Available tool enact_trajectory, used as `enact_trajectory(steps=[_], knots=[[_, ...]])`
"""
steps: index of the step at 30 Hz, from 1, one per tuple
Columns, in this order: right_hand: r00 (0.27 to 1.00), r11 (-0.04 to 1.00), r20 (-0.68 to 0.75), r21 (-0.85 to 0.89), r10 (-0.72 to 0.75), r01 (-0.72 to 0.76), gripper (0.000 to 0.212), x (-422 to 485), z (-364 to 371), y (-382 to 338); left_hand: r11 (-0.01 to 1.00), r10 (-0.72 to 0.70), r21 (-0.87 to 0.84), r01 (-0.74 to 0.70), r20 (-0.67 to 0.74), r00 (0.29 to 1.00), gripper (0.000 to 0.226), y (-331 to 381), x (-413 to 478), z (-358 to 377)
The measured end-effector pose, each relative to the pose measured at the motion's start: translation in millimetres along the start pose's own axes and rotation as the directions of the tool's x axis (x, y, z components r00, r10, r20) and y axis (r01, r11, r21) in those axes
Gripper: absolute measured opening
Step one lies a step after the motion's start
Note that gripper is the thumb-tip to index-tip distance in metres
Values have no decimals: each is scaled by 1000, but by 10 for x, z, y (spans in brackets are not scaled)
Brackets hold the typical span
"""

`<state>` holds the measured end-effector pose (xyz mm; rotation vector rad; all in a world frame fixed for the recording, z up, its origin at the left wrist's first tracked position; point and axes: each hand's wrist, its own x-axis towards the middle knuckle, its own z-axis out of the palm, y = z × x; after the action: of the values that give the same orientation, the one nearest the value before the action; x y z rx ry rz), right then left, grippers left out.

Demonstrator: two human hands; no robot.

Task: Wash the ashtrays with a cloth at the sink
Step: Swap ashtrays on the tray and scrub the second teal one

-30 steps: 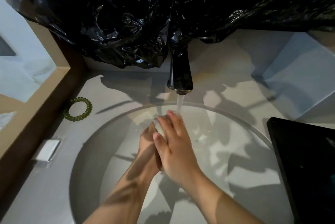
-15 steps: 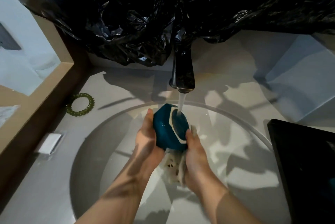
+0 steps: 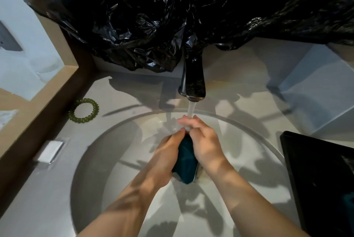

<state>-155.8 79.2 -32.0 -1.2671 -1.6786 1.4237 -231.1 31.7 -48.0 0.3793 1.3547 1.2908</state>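
Teal ashtray (image 3: 186, 162) clamped between left hand (image 3: 164, 153) and right hand (image 3: 207, 145), fingers (image 3: 193, 121) curled around it.

Green hair tie (image 3: 95, 108), white packet (image 3: 50, 151) on counter (image 3: 47, 198) left; black plastic (image 3: 143, 16) behind; black tray (image 3: 321, 179) right.

Teal ashtray (image 3: 186, 162), green hair tie (image 3: 84, 110)

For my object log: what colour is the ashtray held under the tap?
Dark teal ashtray, seen best in the head view.
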Motion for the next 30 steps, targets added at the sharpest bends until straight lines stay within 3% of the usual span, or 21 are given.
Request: enact_trajectory(steps=[1,3,7,10,12,15,19,20,22,25,27,30], knots=[[997,998,-37,23,64,-64,17,-1,21,-11,1000,7,1,-6,-17,1000,33,7,2,0],[994,999,-107,-23,22,-25,7,-87,109,-27,999,39,-3,-39,-39,998,31,21,-7,-3],[996,992,-67,105,-55,62,40,-384,244,14,998,61,9,-60,-67,996,30,29,16,-46],[990,991,-124,106,-64,78,45,-257,135,-3,984,110,149,-97,-81,991,32,22,52,-92],[991,992,-130,125,-14,31,35,-48,7,7,976,117,186,-111,-18,993,32,35,29,-75],[991,967,15,217,133,-133,12,72,-29,29,995,46,83,-45,-4,999,30,33,23,-54],[997,987,-22,-141,-79,76,20,-72,142,143,998,-41,-46,39,-25,999,35,51,55,-102],[999,995,-25,-89,-47,44,16,-48,111,137,996,-56,-75,55,-7,998,34,61,45,-112],[987,967,26,199,156,-158,20,41,-47,65,981,-87,-170,92,38,995,32,77,13,-127],[898,730,171,530,405,-431,38,51,-217,140,898,-108,-416,141,101,989,50,100,-4,-109],[878,594,175,676,445,-436,47,-77,-120,223,811,-131,-557,177,122,984,58,111,18,-95],[887,436,110,839,449,-325,49,-217,96,213,729,-207,-656,196,61,976,49,120,20,-46]])
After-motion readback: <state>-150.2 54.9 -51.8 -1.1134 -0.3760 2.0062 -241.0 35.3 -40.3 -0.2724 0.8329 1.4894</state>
